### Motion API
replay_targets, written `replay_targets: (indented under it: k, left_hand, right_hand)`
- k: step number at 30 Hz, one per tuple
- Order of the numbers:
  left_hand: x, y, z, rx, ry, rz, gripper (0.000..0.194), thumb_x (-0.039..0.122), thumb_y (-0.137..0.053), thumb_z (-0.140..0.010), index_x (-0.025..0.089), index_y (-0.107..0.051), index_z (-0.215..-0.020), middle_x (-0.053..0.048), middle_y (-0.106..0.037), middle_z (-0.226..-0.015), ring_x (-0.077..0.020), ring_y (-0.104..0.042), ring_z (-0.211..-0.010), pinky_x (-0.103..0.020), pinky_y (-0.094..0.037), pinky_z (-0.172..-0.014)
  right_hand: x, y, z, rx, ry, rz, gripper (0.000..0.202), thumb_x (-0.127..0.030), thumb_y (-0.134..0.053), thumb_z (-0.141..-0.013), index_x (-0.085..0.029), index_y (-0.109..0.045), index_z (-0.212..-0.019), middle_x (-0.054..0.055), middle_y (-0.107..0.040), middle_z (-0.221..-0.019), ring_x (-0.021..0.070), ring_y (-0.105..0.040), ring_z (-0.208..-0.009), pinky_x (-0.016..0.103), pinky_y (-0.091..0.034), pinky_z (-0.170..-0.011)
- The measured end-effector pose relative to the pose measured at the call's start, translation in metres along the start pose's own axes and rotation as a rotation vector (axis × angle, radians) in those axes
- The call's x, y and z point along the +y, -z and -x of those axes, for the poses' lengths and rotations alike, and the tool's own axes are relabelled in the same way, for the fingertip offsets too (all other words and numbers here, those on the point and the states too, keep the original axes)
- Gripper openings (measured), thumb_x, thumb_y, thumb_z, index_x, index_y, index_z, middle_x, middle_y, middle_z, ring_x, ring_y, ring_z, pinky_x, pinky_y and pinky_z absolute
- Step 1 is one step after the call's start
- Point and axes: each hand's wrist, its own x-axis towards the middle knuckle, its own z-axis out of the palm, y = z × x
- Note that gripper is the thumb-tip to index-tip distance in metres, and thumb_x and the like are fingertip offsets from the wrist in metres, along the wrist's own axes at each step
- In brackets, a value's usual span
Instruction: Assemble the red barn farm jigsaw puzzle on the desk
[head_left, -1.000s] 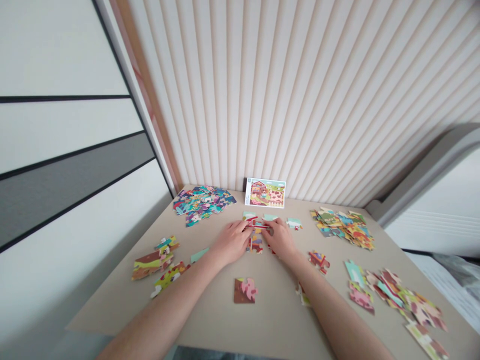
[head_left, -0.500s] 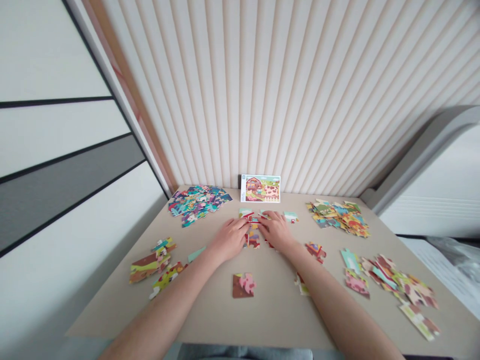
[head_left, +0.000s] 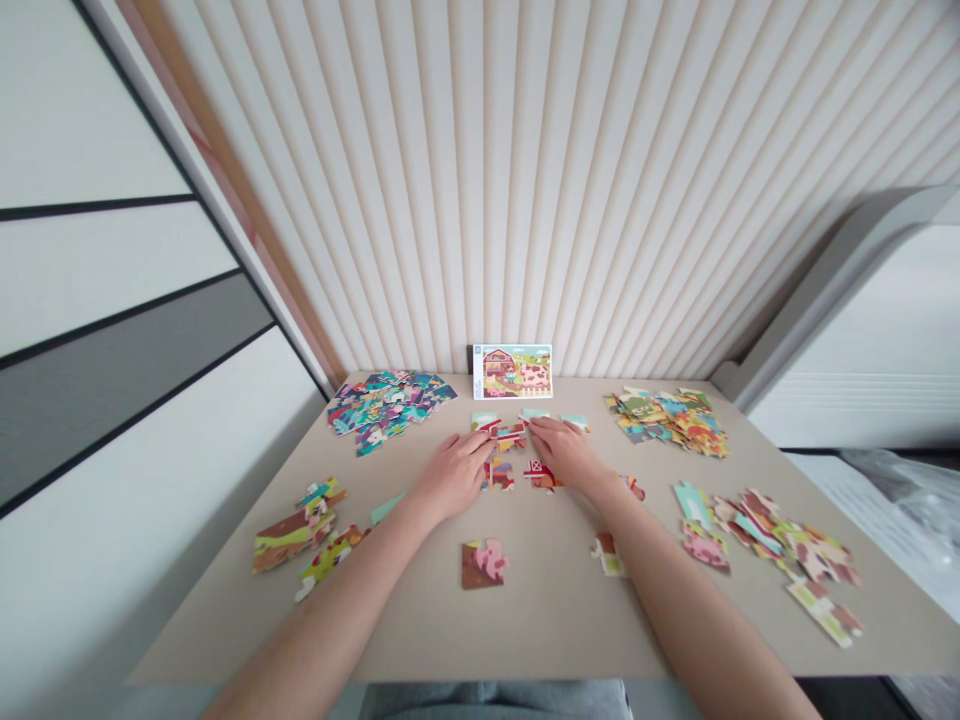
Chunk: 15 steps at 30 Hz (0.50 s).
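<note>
Near the far middle of the table, my left hand lies low with fingers stretched forward, fingertips on or beside a red-and-white barn puzzle piece. My right hand rests opposite, fingers outstretched, tips close to a pale sky piece; whether they touch it I cannot tell. Another sky piece lies above my left fingers. Below them are a brown-and-red piece and a red barn-door piece, with a gap between. A third sky piece sits beyond my right hand.
A farm picture card leans on the pleated wall. Piles of purple-blue pieces and yellow-green pieces lie at the back corners. Loose pieces lie left and right; a joined pig section lies in front.
My right hand has shifted right, away from the left, uncovering the barn piece and the door piece. My left hand stays almost in place. The whole view has shifted slightly.
</note>
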Motion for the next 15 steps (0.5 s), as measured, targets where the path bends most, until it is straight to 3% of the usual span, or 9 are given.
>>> replay_targets:
  k: [8, 15]
  left_hand:
    - [-0.001, -0.002, 0.000, -0.005, 0.005, -0.009, 0.049, 0.012, -0.045, -0.095, 0.022, -0.054, -0.142, -0.011, -0.058, -0.145, -0.0249, -0.054, -0.134, -0.045, -0.038, -0.115]
    - [-0.003, -0.005, 0.001, 0.010, 0.032, 0.000, 0.051, 0.013, -0.040, -0.098, 0.019, -0.046, -0.149, -0.012, -0.055, -0.149, -0.0241, -0.051, -0.138, -0.045, -0.036, -0.117]
  right_hand:
    - [0.002, 0.008, 0.001, 0.070, 0.064, 0.018, 0.038, -0.034, -0.044, -0.107, -0.028, -0.060, -0.142, 0.008, -0.057, -0.148, 0.0258, -0.047, -0.142, 0.051, -0.031, -0.118]
    - [-0.007, -0.006, -0.001, -0.038, 0.228, 0.023, 0.033, -0.033, -0.048, -0.107, -0.034, -0.065, -0.135, 0.006, -0.059, -0.146, 0.0274, -0.046, -0.141, 0.055, -0.027, -0.119]
